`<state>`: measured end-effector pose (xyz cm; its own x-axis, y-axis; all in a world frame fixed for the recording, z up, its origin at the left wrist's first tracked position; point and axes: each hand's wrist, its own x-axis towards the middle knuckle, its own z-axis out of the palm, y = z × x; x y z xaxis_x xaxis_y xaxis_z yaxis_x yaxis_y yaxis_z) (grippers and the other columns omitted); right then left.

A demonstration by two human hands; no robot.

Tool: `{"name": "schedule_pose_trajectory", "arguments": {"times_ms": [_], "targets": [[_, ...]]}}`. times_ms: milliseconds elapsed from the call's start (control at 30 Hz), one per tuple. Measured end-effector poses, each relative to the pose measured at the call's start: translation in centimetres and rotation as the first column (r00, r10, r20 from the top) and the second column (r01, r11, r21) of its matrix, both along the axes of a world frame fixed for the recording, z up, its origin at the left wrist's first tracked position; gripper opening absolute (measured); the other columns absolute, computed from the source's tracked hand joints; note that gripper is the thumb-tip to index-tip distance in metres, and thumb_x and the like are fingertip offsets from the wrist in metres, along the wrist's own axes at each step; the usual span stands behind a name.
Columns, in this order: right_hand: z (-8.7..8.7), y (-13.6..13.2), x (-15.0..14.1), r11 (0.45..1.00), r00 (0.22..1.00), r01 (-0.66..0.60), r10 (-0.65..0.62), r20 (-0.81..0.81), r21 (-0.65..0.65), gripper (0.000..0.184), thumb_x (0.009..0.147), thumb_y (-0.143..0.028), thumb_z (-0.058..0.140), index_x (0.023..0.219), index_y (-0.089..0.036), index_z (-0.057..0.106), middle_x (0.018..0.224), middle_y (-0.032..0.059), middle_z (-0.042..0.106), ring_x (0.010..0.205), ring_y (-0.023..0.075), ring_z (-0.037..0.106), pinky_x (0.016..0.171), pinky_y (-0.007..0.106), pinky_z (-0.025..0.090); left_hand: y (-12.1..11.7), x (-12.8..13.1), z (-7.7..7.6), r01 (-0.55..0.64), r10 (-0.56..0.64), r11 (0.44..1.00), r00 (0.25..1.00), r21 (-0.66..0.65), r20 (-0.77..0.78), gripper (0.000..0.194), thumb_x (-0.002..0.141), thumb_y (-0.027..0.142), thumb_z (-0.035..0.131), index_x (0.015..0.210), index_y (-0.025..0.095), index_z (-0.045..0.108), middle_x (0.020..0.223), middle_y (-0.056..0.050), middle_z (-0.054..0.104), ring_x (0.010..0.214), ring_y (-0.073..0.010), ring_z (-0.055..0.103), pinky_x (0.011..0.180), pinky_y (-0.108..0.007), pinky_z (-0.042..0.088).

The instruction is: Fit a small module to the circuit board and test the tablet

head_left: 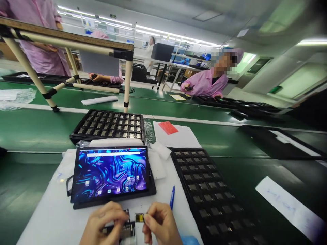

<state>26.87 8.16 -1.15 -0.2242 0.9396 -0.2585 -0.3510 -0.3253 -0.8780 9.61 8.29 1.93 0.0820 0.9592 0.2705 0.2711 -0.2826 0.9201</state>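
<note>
My right hand (161,223) pinches a small electronic module (139,217) with a yellow face between thumb and fingertips. Left of it, my left hand (104,223) has its fingers closed at a small dark electronic board (127,232), whose lower part shows silver; the fingers hide some of it. The module sits just beside the board; whether they are joined I cannot tell. Behind both hands a tablet (111,173) leans tilted on a black stand, its screen lit with a blue and purple picture. A blue pen (172,197) lies to the right of my right hand.
A black tray (176,154) with rows of small metallic parts stretches along the right; a similar tray (73,137) stands behind the tablet. A red sheet (168,128) lies on white paper. Beyond are a pipe-frame rack (127,81) and co-workers in pink at the green bench (22,126).
</note>
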Motion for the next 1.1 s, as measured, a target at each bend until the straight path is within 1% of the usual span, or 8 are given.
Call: {"name": "schedule_pose_trajectory", "arguments": {"times_ms": [100,267,367,467,633,833,1000,1100], "targets": [[0.5,-0.1,-0.1,1.0,1.0,0.021,-0.021,0.009,0.009,0.045,0.068,-0.052,0.072,0.058,-0.015,0.047,0.047,0.0008,0.058,0.033,0.0067,0.049,0.034,0.016,0.038,-0.1,0.2,0.0,0.033,-0.03,0.999,0.995,0.027,-0.097,0.022,0.085,0.022,0.045,0.077,0.026,0.065,0.072,0.0,0.062,0.063,-0.0138,0.059,0.058,-0.022,0.047],[2.0,-0.4,-0.7,0.998,0.994,0.059,-0.059,0.092,-0.004,0.044,0.067,-0.05,0.073,0.057,-0.015,0.049,0.048,0.002,0.059,0.035,0.007,0.05,0.038,0.017,0.04,-0.1,0.2,-0.3,0.11,-0.097,0.991,0.985,0.081,-0.144,0.009,0.079,0.022,0.054,0.079,0.023,0.062,0.069,0.0,0.06,0.058,-0.0137,0.057,0.052,-0.022,0.045],[2.3,-0.6,-0.9,1.0,0.991,0.029,-0.029,0.131,-0.001,0.044,0.067,-0.052,0.072,0.057,-0.015,0.049,0.048,0.0021,0.059,0.036,0.0076,0.05,0.039,0.019,0.041,-0.3,0.5,-0.6,0.062,-0.052,0.996,0.99,0.068,-0.134,0.015,0.082,0.02,0.049,0.072,0.022,0.059,0.065,0.001,0.057,0.055,-0.0123,0.054,0.051,-0.022,0.042],[2.1,-0.7,-1.0,1.0,0.985,0.012,-0.016,0.171,0.027,0.043,0.069,-0.052,0.071,0.058,-0.015,0.051,0.049,0.0024,0.059,0.038,0.0086,0.051,0.042,0.02,0.043,-0.6,0.8,-0.8,0.025,-0.025,1.0,0.993,-0.002,-0.12,0.021,0.085,0.025,0.047,0.068,0.023,0.058,0.064,0.001,0.055,0.055,-0.0126,0.053,0.052,-0.024,0.04],[1.1,-0.9,-1.0,0.993,0.978,-0.007,-0.018,0.207,0.117,0.034,0.074,-0.047,0.067,0.068,-0.015,0.056,0.053,0.0,0.056,0.042,0.0098,0.054,0.045,0.02,0.042,-0.7,0.8,-0.7,0.025,-0.029,0.999,0.99,-0.032,-0.137,0.022,0.085,0.024,0.048,0.068,0.024,0.062,0.063,0.001,0.056,0.055,-0.013,0.053,0.051,-0.024,0.039],[0.3,-1.1,-0.7,0.982,0.947,-0.121,0.071,0.313,0.145,0.021,0.077,-0.03,0.061,0.065,-0.015,0.055,0.055,-0.0003,0.054,0.044,0.0105,0.054,0.047,0.021,0.042,-0.6,0.2,-0.5,0.142,-0.151,0.988,0.97,-0.061,-0.189,0.02,0.082,0.02,0.049,0.066,0.022,0.061,0.062,0.0,0.057,0.054,-0.0129,0.054,0.049,-0.022,0.04],[0.3,-1.3,-0.8,0.976,0.896,-0.111,0.017,0.444,0.187,0.014,0.072,-0.021,0.059,0.06,-0.015,0.056,0.056,-0.0001,0.054,0.047,0.011,0.053,0.048,0.021,0.042,-0.7,0.0,-0.8,0.174,-0.185,0.982,0.954,-0.068,-0.235,0.017,0.079,0.017,0.051,0.065,0.022,0.06,0.062,0.001,0.056,0.053,-0.0117,0.053,0.047,-0.021,0.038],[0.2,-1.4,-0.8,0.97,0.863,-0.106,-0.02,0.506,0.219,0.013,0.069,-0.018,0.06,0.057,-0.015,0.056,0.054,-0.0001,0.054,0.049,0.0116,0.053,0.049,0.021,0.042,-0.7,-0.1,-1.1,0.149,-0.162,0.986,0.955,-0.071,-0.248,0.018,0.077,0.015,0.051,0.069,0.023,0.064,0.063,0.001,0.058,0.054,-0.0122,0.055,0.049,-0.021,0.039]]}}
